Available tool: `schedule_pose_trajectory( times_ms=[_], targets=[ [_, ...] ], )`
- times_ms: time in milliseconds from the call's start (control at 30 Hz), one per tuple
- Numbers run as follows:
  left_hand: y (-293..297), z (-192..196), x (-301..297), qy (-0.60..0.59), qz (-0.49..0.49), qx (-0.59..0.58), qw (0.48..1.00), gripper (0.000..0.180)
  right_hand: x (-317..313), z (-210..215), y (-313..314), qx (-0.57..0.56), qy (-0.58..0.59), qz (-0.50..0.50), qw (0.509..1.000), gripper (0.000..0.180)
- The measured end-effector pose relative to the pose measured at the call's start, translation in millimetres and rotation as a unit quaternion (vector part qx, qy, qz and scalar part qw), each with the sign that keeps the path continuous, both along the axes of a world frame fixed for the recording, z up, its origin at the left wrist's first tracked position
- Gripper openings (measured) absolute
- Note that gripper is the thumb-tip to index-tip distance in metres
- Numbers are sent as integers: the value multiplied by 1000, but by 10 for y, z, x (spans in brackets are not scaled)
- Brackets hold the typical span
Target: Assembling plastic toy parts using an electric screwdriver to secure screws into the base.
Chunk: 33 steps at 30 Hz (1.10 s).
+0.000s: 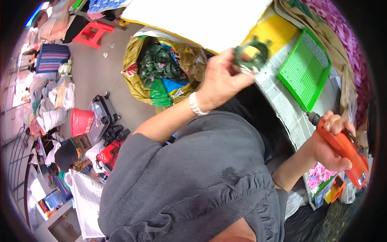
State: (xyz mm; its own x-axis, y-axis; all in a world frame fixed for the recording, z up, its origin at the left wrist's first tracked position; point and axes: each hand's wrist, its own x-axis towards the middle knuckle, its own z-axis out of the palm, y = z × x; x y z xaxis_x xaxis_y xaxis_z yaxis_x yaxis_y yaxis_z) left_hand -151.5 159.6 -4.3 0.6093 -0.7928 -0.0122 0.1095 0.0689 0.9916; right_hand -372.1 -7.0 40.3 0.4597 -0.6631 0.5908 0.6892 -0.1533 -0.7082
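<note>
The left hand [221, 78] pinches a blurred green ring-shaped piece [244, 63]; the right hand [327, 142] wraps around an orange tool [342, 145], partly covering it.

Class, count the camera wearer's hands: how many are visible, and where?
2: the left hand, upper centre, holding a dark green ring-shaped piece; the right hand, right, below the green mesh tray, gripping an orange handheld power tool.

Bright, glare up top, curved edges

A wheeled suitcase [104, 109] sits just beside the red bucket [82, 122]. White sacks [53, 118] lie near the bucket, a red stool [93, 33] well apart.
</note>
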Motion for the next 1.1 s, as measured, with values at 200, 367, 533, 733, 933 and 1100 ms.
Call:
schedule_pose_trajectory(
  times_ms=[200,367,533,733,933,1100],
  targets=[
    [741,-388,711,-198,300,98,928,79,73,-60,-3,8,17,-15,1000,83],
    [1188,-697,1027,-372,390,234,809,98,226,-124,116,38,39,-59,997,75],
    [764,-451,1123,-454,389,163,785,80,212,-154,162,47,58,-95,993,73],
    [58,-142,1854,-500,341,74,793,42,200,-191,146,68,79,-103,989,67],
    [-787,-53,2813,-490,338,115,796,35,213,-139,105,65,89,-128,986,68],
    [-1201,173,3204,-415,330,271,803,44,173,-204,61,79,94,-153,980,69]
  ],
)
